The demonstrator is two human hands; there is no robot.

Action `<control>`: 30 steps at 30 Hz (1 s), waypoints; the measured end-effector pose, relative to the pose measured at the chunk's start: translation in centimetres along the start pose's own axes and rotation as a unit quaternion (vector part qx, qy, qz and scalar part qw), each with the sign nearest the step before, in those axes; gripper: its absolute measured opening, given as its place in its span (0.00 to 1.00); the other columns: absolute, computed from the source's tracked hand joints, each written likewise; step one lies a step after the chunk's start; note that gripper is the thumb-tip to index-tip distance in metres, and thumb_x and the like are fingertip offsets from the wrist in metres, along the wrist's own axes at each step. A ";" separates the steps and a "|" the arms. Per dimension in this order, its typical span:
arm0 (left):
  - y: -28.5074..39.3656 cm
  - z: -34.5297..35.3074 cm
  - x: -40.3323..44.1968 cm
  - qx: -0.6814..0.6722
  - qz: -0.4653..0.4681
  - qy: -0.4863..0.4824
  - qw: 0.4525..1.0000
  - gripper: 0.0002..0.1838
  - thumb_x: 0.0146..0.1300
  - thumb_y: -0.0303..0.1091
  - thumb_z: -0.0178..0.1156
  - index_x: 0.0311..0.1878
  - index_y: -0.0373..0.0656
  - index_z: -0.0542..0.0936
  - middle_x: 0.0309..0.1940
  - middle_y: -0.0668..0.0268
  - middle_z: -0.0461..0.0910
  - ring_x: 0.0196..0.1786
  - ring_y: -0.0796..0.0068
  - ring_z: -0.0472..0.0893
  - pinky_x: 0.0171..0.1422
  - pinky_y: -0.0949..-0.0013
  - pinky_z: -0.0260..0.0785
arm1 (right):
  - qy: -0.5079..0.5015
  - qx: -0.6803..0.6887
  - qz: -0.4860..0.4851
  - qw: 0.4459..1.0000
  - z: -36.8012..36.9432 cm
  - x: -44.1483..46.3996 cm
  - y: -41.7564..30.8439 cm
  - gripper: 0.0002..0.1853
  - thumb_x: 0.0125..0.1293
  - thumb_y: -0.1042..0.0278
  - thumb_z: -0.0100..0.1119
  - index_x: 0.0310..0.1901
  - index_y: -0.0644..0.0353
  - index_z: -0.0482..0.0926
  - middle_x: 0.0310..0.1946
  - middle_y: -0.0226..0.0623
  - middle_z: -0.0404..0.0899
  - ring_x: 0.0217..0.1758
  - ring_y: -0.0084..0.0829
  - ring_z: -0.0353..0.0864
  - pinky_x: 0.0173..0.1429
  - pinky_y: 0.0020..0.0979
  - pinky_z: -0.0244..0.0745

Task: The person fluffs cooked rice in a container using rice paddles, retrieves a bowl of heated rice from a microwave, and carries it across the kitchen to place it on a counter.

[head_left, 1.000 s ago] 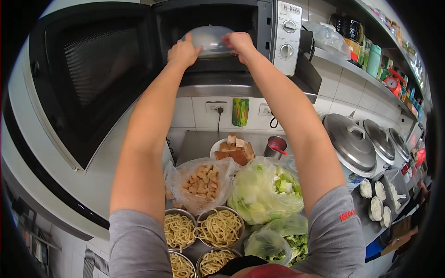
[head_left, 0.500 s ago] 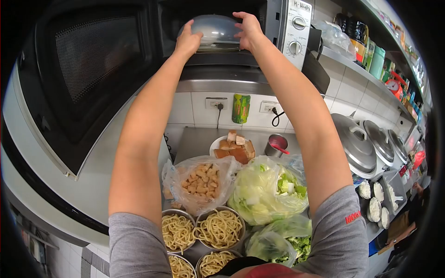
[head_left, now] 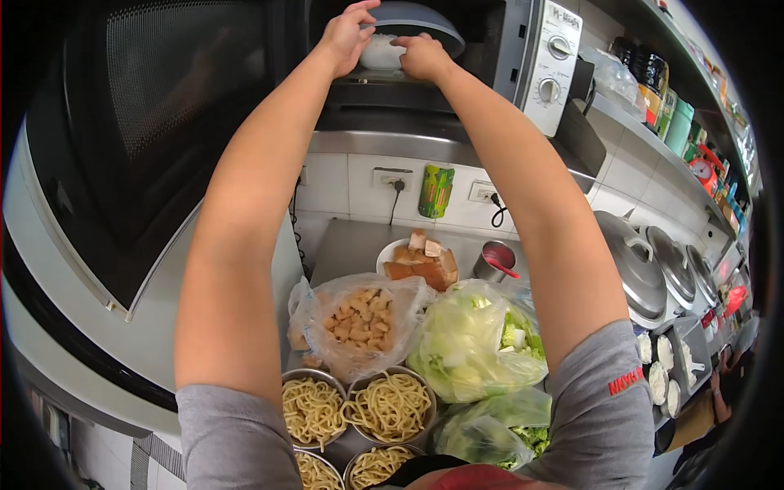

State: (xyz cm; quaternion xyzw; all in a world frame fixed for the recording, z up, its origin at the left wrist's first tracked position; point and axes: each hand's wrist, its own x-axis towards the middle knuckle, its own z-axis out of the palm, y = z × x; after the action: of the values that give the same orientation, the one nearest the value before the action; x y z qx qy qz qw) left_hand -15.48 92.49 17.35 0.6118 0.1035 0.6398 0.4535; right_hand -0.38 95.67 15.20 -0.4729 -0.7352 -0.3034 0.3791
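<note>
Inside the open microwave, a translucent domed cover is tilted up above a rounded white bowl. What fills the bowl is white and too blurred to name. My left hand is at the cover's left rim, its fingers reaching up against it and seeming to hold it raised. Under the cover, my right hand grips the right side of the white bowl, forefinger on top and the other fingers curled. The undersides of both hands' grips are partly hidden.
The microwave door swings out to the left. Below stand noodle bowls, a bag of diced meat, bagged cabbage, a plate of meat pieces and a metal cup. Lidded pots are at right.
The domed cover has been lifted and tilted, uncovering the white bowl. My left hand has moved up with the rim; my right hand has moved down and inward from the cover to the bowl.
</note>
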 end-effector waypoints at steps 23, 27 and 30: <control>0.9 -1.4 1.7 0.053 -0.010 -0.028 0.998 0.25 0.52 0.35 0.47 0.57 0.47 0.67 0.61 0.59 0.57 0.65 0.54 0.49 0.68 0.61 0.39 | -0.131 0.253 0.161 0.945 -2.3 1.6 -1.9 0.68 0.25 0.33 0.69 0.61 0.75 0.44 0.55 0.58 0.63 0.59 0.45 0.65 0.59 0.32 0.63; 0.9 -1.5 2.5 0.085 0.010 -0.045 0.995 0.27 0.53 0.36 0.48 0.59 0.48 0.65 0.62 0.59 0.55 0.67 0.53 0.47 0.68 0.62 0.38 | -0.093 0.268 0.233 0.930 -2.2 1.2 -2.8 0.70 0.21 0.35 0.71 0.62 0.74 0.44 0.54 0.56 0.64 0.58 0.43 0.66 0.59 0.32 0.63; 1.6 -0.7 1.8 0.093 -0.016 -0.023 0.995 0.27 0.54 0.36 0.48 0.60 0.45 0.63 0.63 0.59 0.55 0.67 0.58 0.47 0.69 0.65 0.37 | -0.074 0.262 0.238 0.932 -2.8 0.6 -3.6 0.52 0.35 0.44 0.69 0.59 0.68 0.57 0.50 0.53 0.68 0.53 0.44 0.70 0.55 0.35 0.67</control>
State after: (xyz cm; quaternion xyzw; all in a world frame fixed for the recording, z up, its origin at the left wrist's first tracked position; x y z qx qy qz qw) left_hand -16.54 93.12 19.49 0.6641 0.1619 0.6062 0.4066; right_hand -3.09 92.36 16.85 -0.5393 -0.6802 0.0349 0.4953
